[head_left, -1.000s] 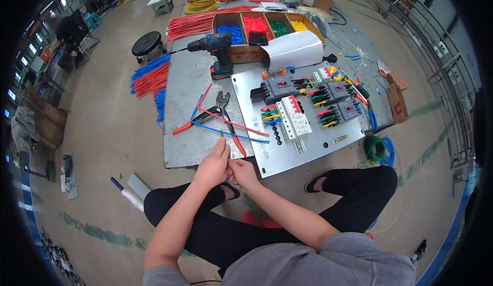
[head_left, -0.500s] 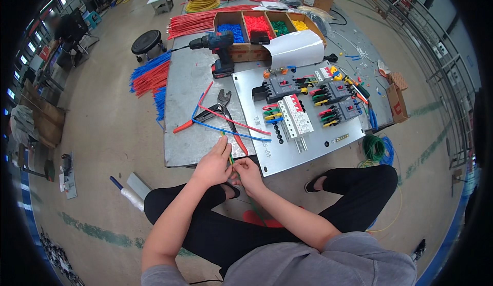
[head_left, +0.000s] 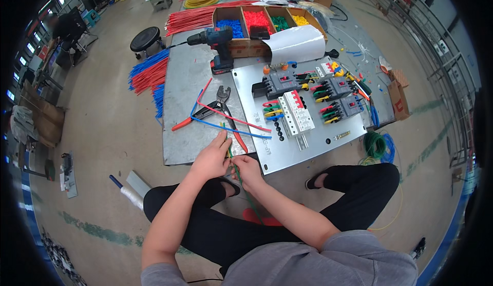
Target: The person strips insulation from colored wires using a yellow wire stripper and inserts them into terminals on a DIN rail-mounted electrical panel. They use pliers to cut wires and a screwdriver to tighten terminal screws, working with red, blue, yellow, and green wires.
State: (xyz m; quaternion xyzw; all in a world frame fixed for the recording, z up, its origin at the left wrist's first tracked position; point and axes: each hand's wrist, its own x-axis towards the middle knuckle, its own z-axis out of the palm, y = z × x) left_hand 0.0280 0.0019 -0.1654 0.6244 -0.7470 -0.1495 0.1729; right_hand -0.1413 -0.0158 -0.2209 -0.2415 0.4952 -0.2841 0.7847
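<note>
At the table's front edge, my left hand [head_left: 211, 158] and my right hand [head_left: 247, 172] are close together, both closed on a green wire [head_left: 250, 199]. The wire runs up past my left fingers and hangs down between my legs. Some yellow shows beside it at the fingers; whether that is a second wire I cannot tell. Just beyond my hands lie crimping pliers [head_left: 223, 97] with red handles. A bent red wire [head_left: 233, 117] and a bent blue wire [head_left: 226, 128] lie across them, reaching onto a metal mounting plate [head_left: 275, 157].
The plate carries a white breaker row [head_left: 296, 114] and several grey breakers [head_left: 282, 82] with coloured wire stubs. Behind stand a cordless drill [head_left: 220, 47] and a divided box [head_left: 246, 49] of coloured caps. Bundled wires [head_left: 149, 75] overhang the table's left edge. A black stool [head_left: 146, 39] stands left.
More of the green wire shows below my hands, stretching down between my legs. Both hands remain near the same spot, and the pliers and loose wires stay put.
</note>
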